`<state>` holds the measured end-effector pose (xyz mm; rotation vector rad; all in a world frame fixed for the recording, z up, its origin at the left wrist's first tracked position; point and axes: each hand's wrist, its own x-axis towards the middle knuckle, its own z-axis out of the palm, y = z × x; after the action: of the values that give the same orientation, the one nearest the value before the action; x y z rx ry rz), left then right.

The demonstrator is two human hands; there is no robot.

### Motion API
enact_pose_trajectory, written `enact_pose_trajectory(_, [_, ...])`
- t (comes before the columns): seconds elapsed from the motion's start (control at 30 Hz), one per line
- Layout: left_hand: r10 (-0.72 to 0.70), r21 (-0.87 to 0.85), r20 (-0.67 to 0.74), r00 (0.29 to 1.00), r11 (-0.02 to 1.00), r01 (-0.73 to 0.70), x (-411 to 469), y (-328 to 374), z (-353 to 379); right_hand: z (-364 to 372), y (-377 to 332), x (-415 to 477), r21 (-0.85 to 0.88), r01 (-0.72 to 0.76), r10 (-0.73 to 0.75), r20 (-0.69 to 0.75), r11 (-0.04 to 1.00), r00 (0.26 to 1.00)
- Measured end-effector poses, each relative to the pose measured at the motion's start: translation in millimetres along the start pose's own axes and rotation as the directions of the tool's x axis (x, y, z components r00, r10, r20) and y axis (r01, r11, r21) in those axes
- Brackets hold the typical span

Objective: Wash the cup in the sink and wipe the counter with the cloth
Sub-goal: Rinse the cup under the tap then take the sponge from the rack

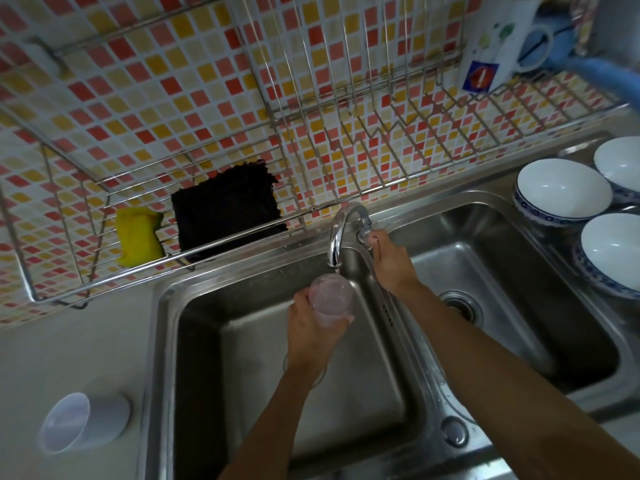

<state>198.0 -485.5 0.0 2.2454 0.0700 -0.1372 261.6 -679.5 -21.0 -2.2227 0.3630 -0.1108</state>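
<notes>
Over the left sink (166, 341), the left hand (311, 336) grips the cup (331, 299), upright, mouth directly below the spout (334, 252). Right hand (393, 263) fingers pinch the tap handle (364, 226). Cloth (227, 211) lies on the rack (62, 181).

Blue mug (550, 43) blurred, cut by top edge; right bowl (620, 162) cropped; cup (330, 299) base hidden by left hand (311, 336).

A cup (331, 299) sits under the tap (341, 233) (over the left basin (207, 341)), bowls (562, 192) right, cloth (228, 211) behind-left.
</notes>
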Motion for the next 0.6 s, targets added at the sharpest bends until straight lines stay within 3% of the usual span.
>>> enact_pose_trajectory(0.17, [-0.043,0.088,0.104,0.994,0.996,0.034,-2,-17,-15,20,17,-34,0.02,-0.024,0.024,0.029,1.0,0.999])
enact_pose_trajectory(0.27, [-0.073,0.218,0.218,0.973,0.976,0.025,-1,-31,-23,35,47,-73,-0.214,0.036,-0.021,0.07,0.976,0.997])
enact_pose_trajectory(0.37, [-0.099,0.334,0.299,0.949,0.942,-0.007,-2,-44,-28,42,67,-93,-0.463,0.152,-0.142,0.057,0.873,0.988])
enact_pose_trajectory(0.6, [-0.184,0.494,0.465,0.866,0.866,-0.082,1,-57,-30,45,69,-93,-0.613,0.155,-0.11,0.111,0.775,0.988])
